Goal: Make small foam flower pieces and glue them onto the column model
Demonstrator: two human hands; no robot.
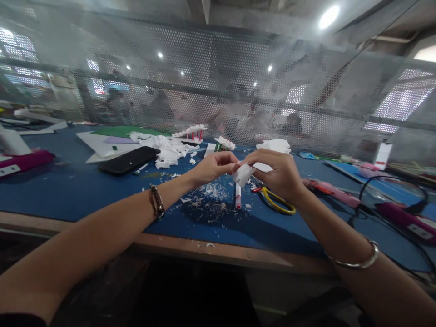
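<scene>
Above the middle of the blue table, my left hand (218, 167) and my right hand (277, 170) meet at a crumpled piece of white paper (243, 175). The fingers of both hands are pinched together on it, and the fingertips nearly touch. Below the paper lies a white marker with a pinkish-red end (238, 200). Just under my right hand are scissors with yellow handles (277, 202), their blades partly hidden. Small white paper scraps (213, 195) are scattered beneath my left hand.
A black phone (129, 160) lies left, near heaped torn white paper (168, 150) and a green sheet (126, 131). Small models on red and green posts (194, 133) stand behind. A pink glue gun (335, 193) with a black cable lies right. A perforated metal screen (204, 77) closes the back.
</scene>
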